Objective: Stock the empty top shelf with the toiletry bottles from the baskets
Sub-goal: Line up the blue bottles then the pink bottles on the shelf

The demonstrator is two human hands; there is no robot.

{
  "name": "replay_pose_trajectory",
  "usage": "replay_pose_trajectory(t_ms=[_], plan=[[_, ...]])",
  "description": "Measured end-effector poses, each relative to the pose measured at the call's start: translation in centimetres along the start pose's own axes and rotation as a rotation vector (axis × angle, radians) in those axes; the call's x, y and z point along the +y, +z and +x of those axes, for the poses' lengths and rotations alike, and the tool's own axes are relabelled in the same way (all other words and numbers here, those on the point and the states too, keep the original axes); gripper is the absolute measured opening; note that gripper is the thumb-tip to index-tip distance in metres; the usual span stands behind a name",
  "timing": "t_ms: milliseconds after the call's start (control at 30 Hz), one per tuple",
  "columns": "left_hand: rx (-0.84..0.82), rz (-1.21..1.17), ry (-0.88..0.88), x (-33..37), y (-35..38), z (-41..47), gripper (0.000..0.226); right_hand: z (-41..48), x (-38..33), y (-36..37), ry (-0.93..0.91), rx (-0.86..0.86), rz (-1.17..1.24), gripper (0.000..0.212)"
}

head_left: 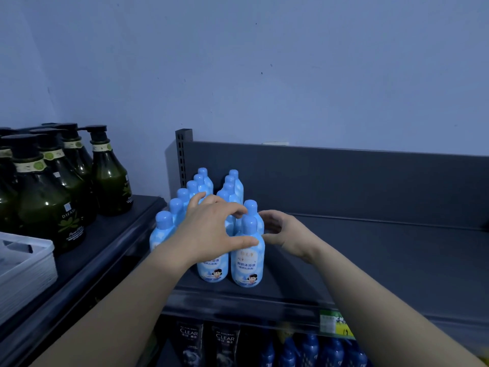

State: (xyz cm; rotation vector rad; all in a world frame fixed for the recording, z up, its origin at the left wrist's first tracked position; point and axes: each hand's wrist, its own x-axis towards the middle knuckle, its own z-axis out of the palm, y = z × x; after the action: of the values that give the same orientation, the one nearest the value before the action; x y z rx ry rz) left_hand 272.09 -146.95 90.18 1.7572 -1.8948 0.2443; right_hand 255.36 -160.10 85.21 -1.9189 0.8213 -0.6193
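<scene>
Several light blue toiletry bottles stand in rows at the left end of the dark grey top shelf point(370, 260). The front bottle of the third row point(247, 263) stands upright near the shelf's front edge. My left hand point(211, 231) rests over the bottle tops, its thumb pressed on that front bottle's shoulder. My right hand point(285, 234) cups the same bottle from the right, fingers curled toward the bottle behind it point(252, 210). Whether either hand truly grips a bottle is unclear. The left row point(164, 226) runs back to the shelf's rear panel.
Dark green pump bottles point(53, 186) stand on the neighbouring shelf to the left. A white plastic basket point(26, 260) sits at the left edge. Below are black CLEAR bottles point(189, 340) and dark blue bottles point(317, 350). A green price tag point(333, 323) hangs on the shelf front.
</scene>
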Motion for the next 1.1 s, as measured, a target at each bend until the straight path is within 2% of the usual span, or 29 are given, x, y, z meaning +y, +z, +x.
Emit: replay_pose_trajectory(t_ms=[100, 200, 300, 367, 667, 900, 1100], plan=[[0.058, -0.044, 0.013, 0.3, -0.4, 0.2, 0.057, -1.2, -0.6, -1.2, -0.008, 0.111, -0.179, 0.054], [0.094, -0.025, 0.019, 1.7, -0.8, 0.5, 0.048, -3.2, -1.6, -2.5, -0.023, 0.201, -0.419, 0.048], [0.127, 0.038, 0.068, 4.2, -0.5, 1.2, 0.045, -5.4, -2.2, -3.8, -0.075, 0.254, -0.666, 0.047], [0.112, 0.06, 0.1, 6.2, 0.3, 1.7, 0.046, -7.3, -2.2, -4.7, -0.077, 0.273, -0.741, 0.047], [0.029, -0.032, 0.281, 19.2, 7.4, 1.8, 0.044, -20.1, 2.7, -12.5, 0.083, 0.394, -0.829, 0.048], [-0.138, -0.198, 0.433, 32.1, 16.6, -1.4, 0.038, -34.6, 10.2, -18.3, 0.304, 0.482, -0.83, 0.042], [-0.365, -0.233, 0.536, 41.4, 25.1, -6.0, 0.037, -45.9, 18.0, -20.3, 0.543, 0.465, -0.732, 0.041]])
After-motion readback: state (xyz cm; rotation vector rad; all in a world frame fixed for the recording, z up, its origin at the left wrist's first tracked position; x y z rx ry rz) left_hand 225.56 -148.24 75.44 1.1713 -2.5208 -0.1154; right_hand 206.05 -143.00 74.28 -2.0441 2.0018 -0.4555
